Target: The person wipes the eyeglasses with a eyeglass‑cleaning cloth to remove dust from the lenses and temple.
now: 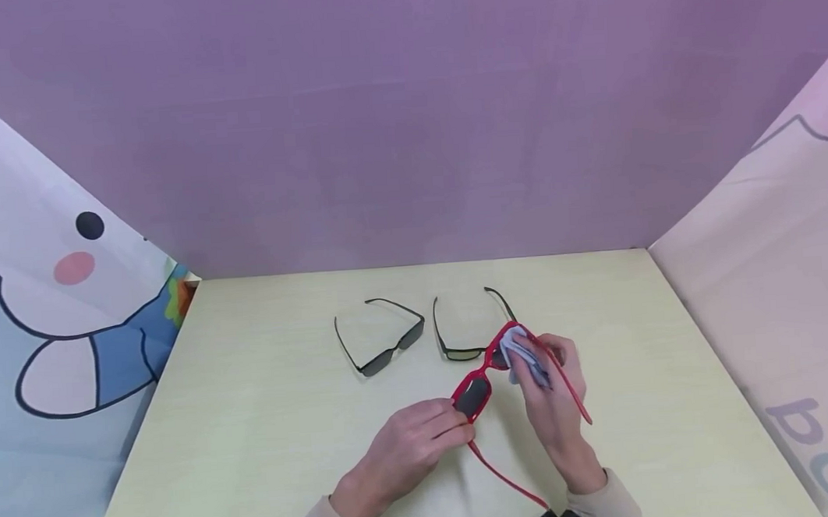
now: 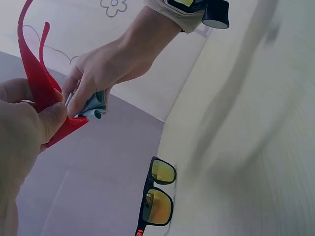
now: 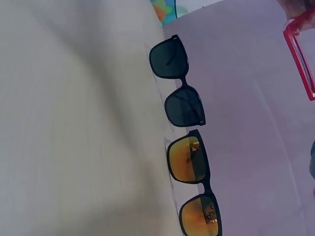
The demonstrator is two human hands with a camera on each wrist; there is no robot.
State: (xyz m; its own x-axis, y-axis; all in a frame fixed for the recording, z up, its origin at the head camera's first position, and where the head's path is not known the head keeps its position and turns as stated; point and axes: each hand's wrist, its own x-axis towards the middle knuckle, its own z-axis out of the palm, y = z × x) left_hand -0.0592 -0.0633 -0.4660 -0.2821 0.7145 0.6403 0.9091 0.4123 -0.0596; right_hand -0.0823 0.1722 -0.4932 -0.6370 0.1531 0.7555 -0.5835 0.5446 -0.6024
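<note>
Red-framed sunglasses (image 1: pixel 478 374) with dark lenses are held up above the table, their arms unfolded. My left hand (image 1: pixel 423 439) pinches the frame at the near lens, by the hinge. In my right hand (image 1: pixel 550 384) is a folded light blue cloth (image 1: pixel 527 357), pressed around the far lens and covering part of it. The left wrist view shows the right hand (image 2: pixel 110 64) gripping the cloth (image 2: pixel 95 104) against the red frame (image 2: pixel 44 91). Only a corner of the red frame (image 3: pixel 301 59) enters the right wrist view.
Behind the hands, black sunglasses with dark lenses (image 1: pixel 394 352) stand unfolded on the pale table (image 1: pixel 254 423). To their right are black sunglasses with orange-yellow lenses (image 1: pixel 463 354), partly hidden by the red pair. A purple backdrop (image 1: pixel 407 134) rises at the table's far edge, with printed sheets at both sides.
</note>
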